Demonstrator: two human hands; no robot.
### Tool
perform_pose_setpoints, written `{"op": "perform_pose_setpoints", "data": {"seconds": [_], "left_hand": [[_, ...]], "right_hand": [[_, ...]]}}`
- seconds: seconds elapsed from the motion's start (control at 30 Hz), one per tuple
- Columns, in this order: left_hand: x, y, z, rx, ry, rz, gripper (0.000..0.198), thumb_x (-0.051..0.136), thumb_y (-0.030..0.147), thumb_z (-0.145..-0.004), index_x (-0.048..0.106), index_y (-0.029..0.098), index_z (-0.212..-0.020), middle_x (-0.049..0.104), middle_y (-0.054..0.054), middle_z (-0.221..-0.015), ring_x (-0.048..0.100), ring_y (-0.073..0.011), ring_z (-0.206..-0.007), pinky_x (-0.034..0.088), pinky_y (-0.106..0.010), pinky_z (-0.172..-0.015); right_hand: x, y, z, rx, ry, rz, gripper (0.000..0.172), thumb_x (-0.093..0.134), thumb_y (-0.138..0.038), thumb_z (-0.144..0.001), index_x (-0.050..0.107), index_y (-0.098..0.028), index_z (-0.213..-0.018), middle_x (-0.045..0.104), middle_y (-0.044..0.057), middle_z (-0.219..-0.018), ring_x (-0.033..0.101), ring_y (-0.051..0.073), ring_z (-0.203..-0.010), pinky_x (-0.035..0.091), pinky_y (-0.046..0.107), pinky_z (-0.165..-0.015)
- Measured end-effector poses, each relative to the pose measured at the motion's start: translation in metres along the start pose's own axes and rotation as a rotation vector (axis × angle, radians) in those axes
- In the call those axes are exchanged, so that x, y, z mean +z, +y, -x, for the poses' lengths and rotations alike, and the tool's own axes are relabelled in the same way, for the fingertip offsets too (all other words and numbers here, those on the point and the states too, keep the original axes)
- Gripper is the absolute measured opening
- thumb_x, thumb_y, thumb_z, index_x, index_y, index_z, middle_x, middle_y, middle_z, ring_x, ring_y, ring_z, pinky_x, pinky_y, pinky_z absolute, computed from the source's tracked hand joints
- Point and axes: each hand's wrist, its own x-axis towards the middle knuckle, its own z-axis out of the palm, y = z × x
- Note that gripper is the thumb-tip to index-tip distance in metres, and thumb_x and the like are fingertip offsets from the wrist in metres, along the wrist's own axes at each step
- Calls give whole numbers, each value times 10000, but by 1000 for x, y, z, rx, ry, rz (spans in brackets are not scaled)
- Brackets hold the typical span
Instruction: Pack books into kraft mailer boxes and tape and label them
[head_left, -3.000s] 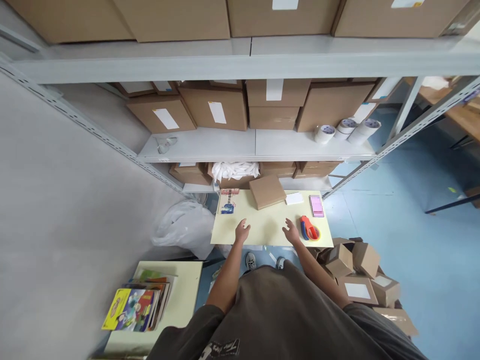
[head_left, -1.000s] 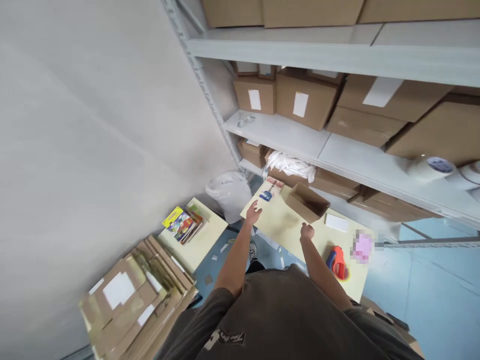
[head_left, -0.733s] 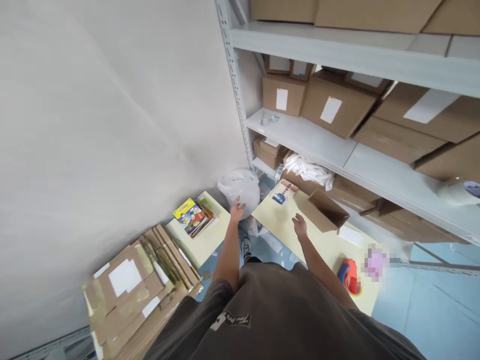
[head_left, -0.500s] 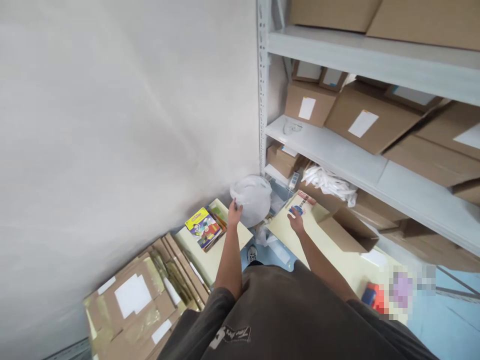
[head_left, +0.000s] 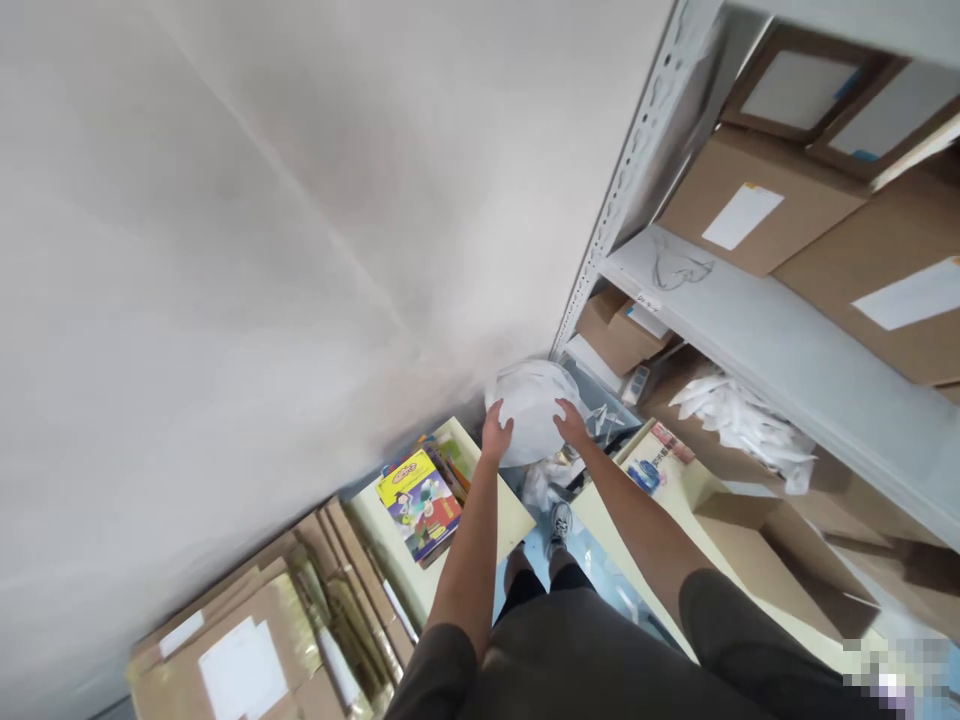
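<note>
A white plastic bag [head_left: 531, 398] sits on the floor in the corner between the wall and the shelf upright. My left hand [head_left: 496, 432] grips its left side, fingers curled on the plastic. On the bag's right side lies my right hand [head_left: 571, 424], its fingers pressed into the plastic. Both arms reach forward and down over the gap between two tables.
A stack of picture books [head_left: 420, 495] lies on a small cream table [head_left: 510, 515] to the left. An open cardboard box [head_left: 780, 545] and a booklet [head_left: 654, 462] sit on the right table. Flattened cartons [head_left: 247, 640] lie at lower left. Grey shelving [head_left: 750, 310] holds boxes.
I have turned left, away from the table with the box. My left hand reached the white bag first; my right hand left the table and came onto the bag too.
</note>
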Motion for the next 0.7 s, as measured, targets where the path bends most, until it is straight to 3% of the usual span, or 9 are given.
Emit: {"op": "perform_pose_setpoints", "data": {"seconds": [0.13,0.23,0.4,0.57,0.7], "left_hand": [[28,-26,-34,17,-30,-20,609,644,214,-954,545,235,-1554,504,-139,-1637,472,-312,-1519,501,-462,-1174],[37,-46,-51,71,-55,-73,595,637,193,-950,574,235,-1540,521,-131,-1622,452,-308,-1536,448,-468,-1233],[39,-71,-52,143,-60,-141,587,625,191,-964,586,254,-1546,507,-119,-1635,444,-324,-1542,355,-504,-1304],[42,-81,-41,124,-67,-182,570,611,198,-972,598,255,-1539,532,-108,-1615,437,-328,-1543,342,-519,-1315],[40,-79,-37,99,-54,-162,560,619,189,-959,614,238,-1517,540,-121,-1604,441,-325,-1539,355,-503,-1305]], "right_hand": [[36,26,-61,-11,-41,35,513,616,-235,-843,719,-237,-1346,623,63,-1537,483,286,-1511,333,472,-1312],[58,44,-103,-32,-92,106,416,604,-160,-864,764,-177,-1247,582,93,-1582,523,287,-1458,362,423,-1283],[87,61,-155,-40,-176,217,305,553,-20,-891,758,-45,-1116,462,181,-1674,539,260,-1372,355,374,-1223],[118,55,-166,-7,-221,198,361,507,42,-878,700,35,-1182,554,242,-1575,560,235,-1332,335,364,-1217],[116,30,-138,-72,-227,160,429,500,-9,-898,716,-25,-1269,646,181,-1498,569,226,-1367,344,357,-1255]]}}
